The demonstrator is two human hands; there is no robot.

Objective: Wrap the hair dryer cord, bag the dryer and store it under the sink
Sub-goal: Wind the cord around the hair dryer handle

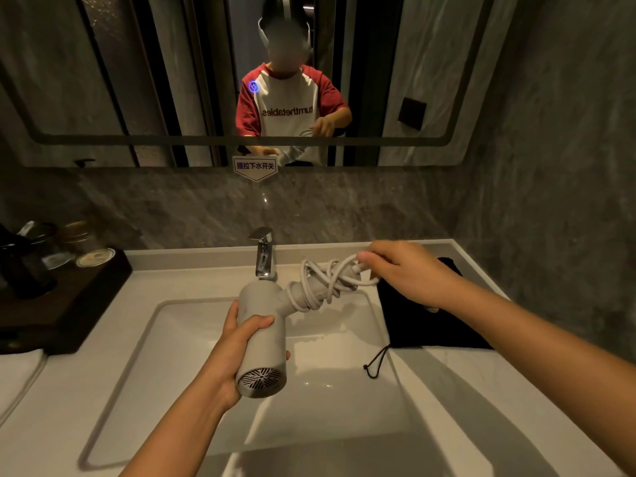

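A pale grey hair dryer (263,352) hangs over the white sink basin (344,401), its rear grille facing me. My left hand (237,342) grips the dryer's barrel. The dryer's handle points away to the right, and the grey cord (327,280) is looped around it in several loose turns. My right hand (399,266) pinches the cord's end at the tip of the handle. A black drawstring bag (426,325) lies flat on the counter to the right of the basin, its string (377,363) trailing over the basin rim.
A chrome faucet (264,256) stands just behind the dryer. A dark wooden tray (69,304) with cups and jars sits at the left. A white towel (17,376) lies at the left edge. A mirror (430,63) covers the wall above.
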